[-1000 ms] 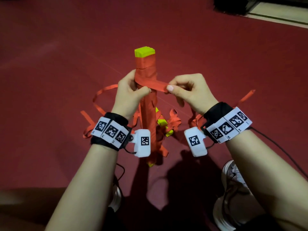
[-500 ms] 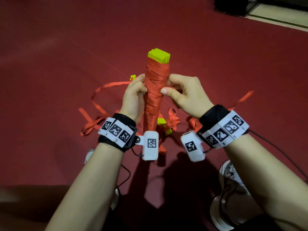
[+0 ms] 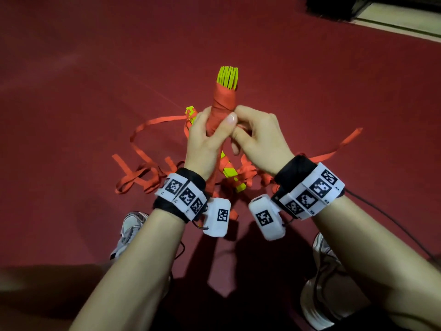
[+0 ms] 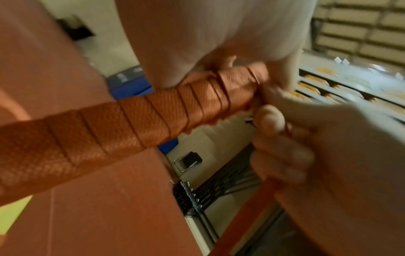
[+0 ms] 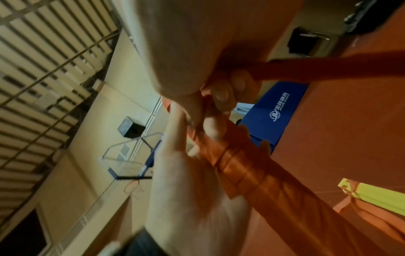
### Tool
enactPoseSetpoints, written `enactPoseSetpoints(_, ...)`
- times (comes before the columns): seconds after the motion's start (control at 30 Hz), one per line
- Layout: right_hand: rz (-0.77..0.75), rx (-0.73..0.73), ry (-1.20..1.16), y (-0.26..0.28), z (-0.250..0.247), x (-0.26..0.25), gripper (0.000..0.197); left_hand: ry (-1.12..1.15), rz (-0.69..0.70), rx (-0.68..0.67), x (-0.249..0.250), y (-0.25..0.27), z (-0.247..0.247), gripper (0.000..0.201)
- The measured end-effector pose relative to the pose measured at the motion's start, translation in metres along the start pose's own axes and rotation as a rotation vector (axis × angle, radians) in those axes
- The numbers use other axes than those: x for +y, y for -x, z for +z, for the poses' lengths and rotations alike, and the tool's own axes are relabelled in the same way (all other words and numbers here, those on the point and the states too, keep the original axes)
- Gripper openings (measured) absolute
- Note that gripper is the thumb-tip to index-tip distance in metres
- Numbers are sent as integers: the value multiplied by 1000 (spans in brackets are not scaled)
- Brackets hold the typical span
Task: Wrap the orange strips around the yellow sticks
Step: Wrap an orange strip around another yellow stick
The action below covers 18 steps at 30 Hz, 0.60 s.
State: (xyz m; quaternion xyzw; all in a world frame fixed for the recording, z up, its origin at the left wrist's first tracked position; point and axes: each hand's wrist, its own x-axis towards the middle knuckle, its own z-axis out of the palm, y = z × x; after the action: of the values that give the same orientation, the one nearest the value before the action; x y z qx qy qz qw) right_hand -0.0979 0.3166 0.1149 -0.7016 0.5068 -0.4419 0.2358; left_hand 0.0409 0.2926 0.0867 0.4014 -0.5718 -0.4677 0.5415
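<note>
A bundle of yellow sticks (image 3: 228, 77) stands tilted away from me, bound in tight turns of orange strip (image 3: 223, 101). My left hand (image 3: 210, 130) grips the wrapped bundle (image 4: 131, 121) from the left, its thumb laid across the front. Right beside it, touching, my right hand (image 3: 248, 137) has curled fingers. In the wrist views those fingers (image 5: 230, 90) pinch the free end of the orange strip (image 5: 328, 69), which runs taut off the bundle (image 5: 252, 173) and down past the right hand (image 4: 306, 155). The bundle's lower part is hidden behind my wrists.
Several loose orange strips (image 3: 143, 177) lie curled on the red floor (image 3: 95, 80) under and around my hands. A partly wrapped yellow stick (image 3: 230, 173) lies among them, with another yellow piece (image 3: 191, 111) behind my left hand. My shoes (image 3: 130, 231) are below.
The strip stretched out to the right a second ago now lies close against the bundle. The bundle has tipped away, showing its stick ends. My hands have closed together, left thumb across the front.
</note>
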Motion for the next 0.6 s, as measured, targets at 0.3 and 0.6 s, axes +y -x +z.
enactPoseSetpoints(0.3,45,-101,44,-7,-10,-12,16,175,-126,-87,9,-9,-14,36)
enactPoseSetpoints(0.6,198,86,310,-14,-17,4,35,209,-141,-23,12,-10,-7,47)
